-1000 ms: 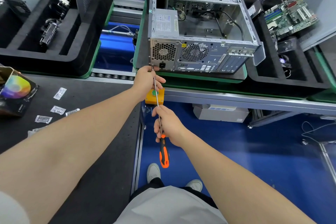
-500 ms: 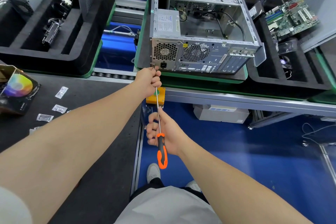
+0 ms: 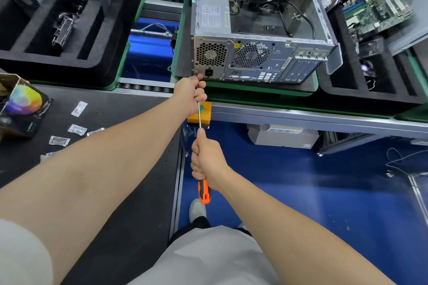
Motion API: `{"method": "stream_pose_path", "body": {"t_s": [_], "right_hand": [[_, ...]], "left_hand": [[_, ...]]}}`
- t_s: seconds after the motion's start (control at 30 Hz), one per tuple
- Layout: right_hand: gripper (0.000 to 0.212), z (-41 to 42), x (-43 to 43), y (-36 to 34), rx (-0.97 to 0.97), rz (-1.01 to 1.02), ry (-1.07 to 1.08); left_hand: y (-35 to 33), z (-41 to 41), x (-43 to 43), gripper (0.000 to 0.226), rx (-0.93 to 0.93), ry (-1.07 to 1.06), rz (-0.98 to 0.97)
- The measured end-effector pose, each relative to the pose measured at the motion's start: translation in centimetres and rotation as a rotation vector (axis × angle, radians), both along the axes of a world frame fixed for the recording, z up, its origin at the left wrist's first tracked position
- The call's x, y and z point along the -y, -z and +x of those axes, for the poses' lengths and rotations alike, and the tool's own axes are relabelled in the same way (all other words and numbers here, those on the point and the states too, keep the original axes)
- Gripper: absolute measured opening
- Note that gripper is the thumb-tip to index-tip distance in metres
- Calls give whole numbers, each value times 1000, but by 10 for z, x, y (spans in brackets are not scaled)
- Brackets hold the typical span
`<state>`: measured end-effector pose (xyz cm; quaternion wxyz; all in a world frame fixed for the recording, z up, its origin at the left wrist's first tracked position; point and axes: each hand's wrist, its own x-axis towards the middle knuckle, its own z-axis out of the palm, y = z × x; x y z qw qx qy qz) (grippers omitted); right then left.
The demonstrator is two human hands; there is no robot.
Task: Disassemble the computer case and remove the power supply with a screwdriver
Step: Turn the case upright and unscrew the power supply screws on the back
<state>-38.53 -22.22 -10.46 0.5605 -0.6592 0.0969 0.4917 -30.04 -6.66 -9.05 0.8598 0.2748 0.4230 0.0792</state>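
At the corner of the grey steel computer case [image 3: 254, 60], your left hand [image 3: 190, 97] apparently pinches one orange-handled screwdriver [image 3: 199, 115]; your right hand [image 3: 208, 159] grips it.

The computer case [image 3: 266, 58] sits on a pallet [image 3: 254, 91], with the power supply [image 3: 214, 16] in its near left corner and the screwdriver [image 3: 199, 113] tip at that corner. A motherboard [image 3: 375, 9] lies in a tray [image 3: 347, 90] to the right. To the left, a box [image 3: 20, 104] and packets [image 3: 78, 109] lie on the worktop [image 3: 115, 111].
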Motion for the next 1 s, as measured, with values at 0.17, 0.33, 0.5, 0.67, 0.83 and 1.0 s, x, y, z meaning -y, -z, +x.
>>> {"method": "stream_pose_path", "body": {"t_s": [0.17,0.33,0.5,0.67,0.83,1.0], "right_hand": [[48,-1,5,8,728,-540,-348],[25,11,15,9,823,-591,-429],[50,12,18,6,104,131,-137],[47,1,26,14,-485,685,33],[43,0,20,12,-666,867,16],[48,2,22,7,-370,531,-38]], "left_hand": [[5,7,7,27,-18,-38,6],[6,16,18,29,-59,-104,59],[4,12,5,33,-33,-51,-26],[2,6,-4,29,46,19,-114],[3,3,-11,23,59,70,-133],[2,11,-8,25,-75,149,104]]}}
